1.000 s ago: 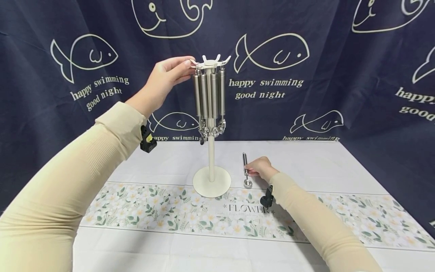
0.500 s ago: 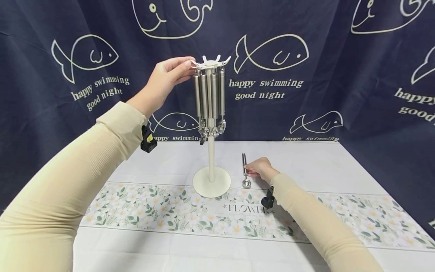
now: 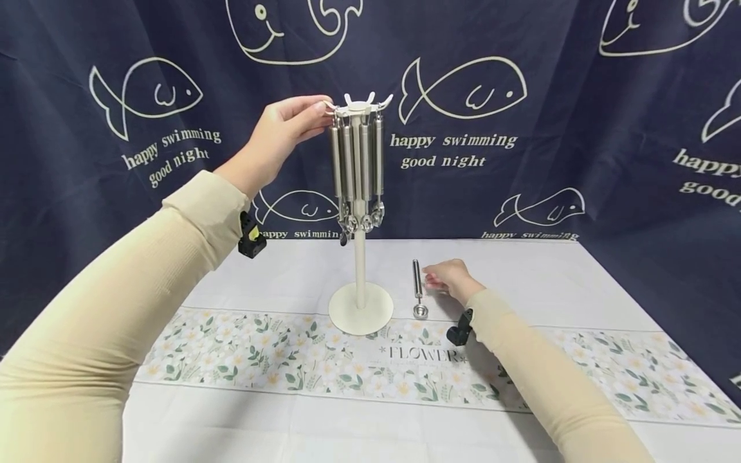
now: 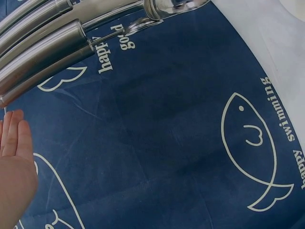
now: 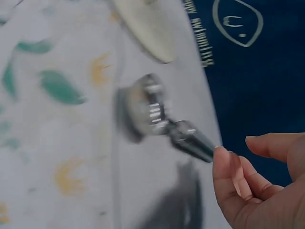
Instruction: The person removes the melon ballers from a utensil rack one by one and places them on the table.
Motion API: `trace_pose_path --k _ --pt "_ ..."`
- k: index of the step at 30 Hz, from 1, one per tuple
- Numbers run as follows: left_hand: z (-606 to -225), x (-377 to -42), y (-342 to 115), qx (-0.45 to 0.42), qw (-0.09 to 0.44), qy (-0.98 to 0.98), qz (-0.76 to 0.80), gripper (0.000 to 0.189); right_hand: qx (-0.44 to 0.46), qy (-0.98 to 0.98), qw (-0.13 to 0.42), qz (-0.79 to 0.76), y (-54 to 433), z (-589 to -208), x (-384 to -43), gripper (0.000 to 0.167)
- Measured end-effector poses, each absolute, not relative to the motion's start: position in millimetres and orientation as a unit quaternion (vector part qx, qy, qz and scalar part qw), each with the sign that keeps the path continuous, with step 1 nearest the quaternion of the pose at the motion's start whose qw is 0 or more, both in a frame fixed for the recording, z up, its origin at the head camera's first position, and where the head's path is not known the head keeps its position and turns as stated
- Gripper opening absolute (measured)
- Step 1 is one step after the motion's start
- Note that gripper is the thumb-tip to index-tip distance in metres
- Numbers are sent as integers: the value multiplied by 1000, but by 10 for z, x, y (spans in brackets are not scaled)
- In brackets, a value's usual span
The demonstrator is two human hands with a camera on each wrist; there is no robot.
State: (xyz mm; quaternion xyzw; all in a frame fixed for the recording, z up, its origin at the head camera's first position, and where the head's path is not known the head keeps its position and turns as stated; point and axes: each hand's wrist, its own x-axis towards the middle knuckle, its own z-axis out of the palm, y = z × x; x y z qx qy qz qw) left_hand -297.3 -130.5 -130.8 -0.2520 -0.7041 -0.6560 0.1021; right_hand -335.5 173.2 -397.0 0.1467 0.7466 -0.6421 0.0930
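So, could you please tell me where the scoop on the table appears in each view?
Head: the scoop lies just right of centre, between the stand and the right hand.
Left wrist: it is not in this picture.
Right wrist: the scoop is near the centre, blurred, left of the hand.
Shared landmark: the blue curtain with white fish.

Wears a long cream left sleeve point(image 3: 110, 308) with a broad cuff point(image 3: 205, 204), fine ribbing point(image 3: 173, 252) and deep creases around the elbow. Has a matching right sleeve point(image 3: 544, 366), softly wrinkled. Shows bare hands point(image 3: 283, 132). Carries a boxy black wrist camera point(image 3: 250, 244) with a yellow-green patch point(image 3: 254, 232), plus another black wrist unit point(image 3: 459, 332).
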Motion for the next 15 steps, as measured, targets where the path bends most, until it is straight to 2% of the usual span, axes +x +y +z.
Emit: trace_pose_path --k 2,8,11,15 --pt "-1302 -2978 -1302 -252 104 -704 -656 34 130 731 85 -664 1747 -3898 -3373 35" --pt "-1313 -2985 -1302 -247 102 -709 -652 34 81 664 77 -739 1725 -3635 -3388 7" --pt "-1314 -2983 -1300 -250 102 -708 -653 36 53 638 69 -765 1661 -3465 -3369 6" --pt "-1301 -2975 -1291 -253 105 -707 -653 36 16 628 58 -776 1594 -3260 -3348 17"
